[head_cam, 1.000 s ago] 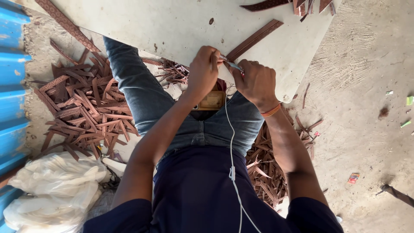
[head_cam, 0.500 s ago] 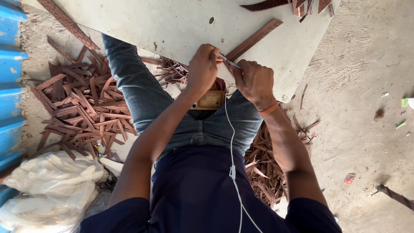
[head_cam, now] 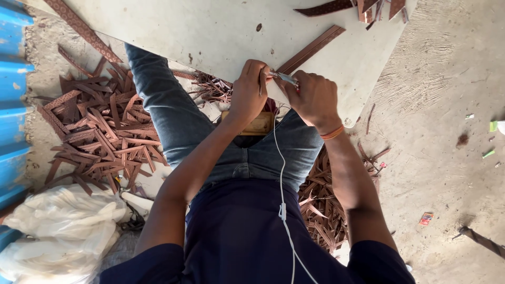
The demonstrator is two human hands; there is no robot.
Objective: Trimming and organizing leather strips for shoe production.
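Both hands pinch a small tool (head_cam: 284, 78) over the surface (head_cam: 210, 37) edge: left hand (head_cam: 251, 90) steadies, right hand (head_cam: 314, 98) grips.

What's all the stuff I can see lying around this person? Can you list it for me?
Pale board: one, off-white, across the lap and floor ahead.
Long patterned strip: one, brown, on the board, running up from the hands.
Strip offcuts: many, brown, heaped on the floor at left; more under the right arm; a few on the board's top edge.
Small metal tool: one, silvery, between the two hands; its kind is too small to tell.
Wooden block: one, tan, on the lap below the hands.
Plastic sheeting: one bundle, white, lower left.
Corrugated panel: one, blue, left edge.
Earphone cable: one, white, down the chest.
Wristband: one, orange, right wrist.
Left hand: at the tool.
Right hand: at the tool.
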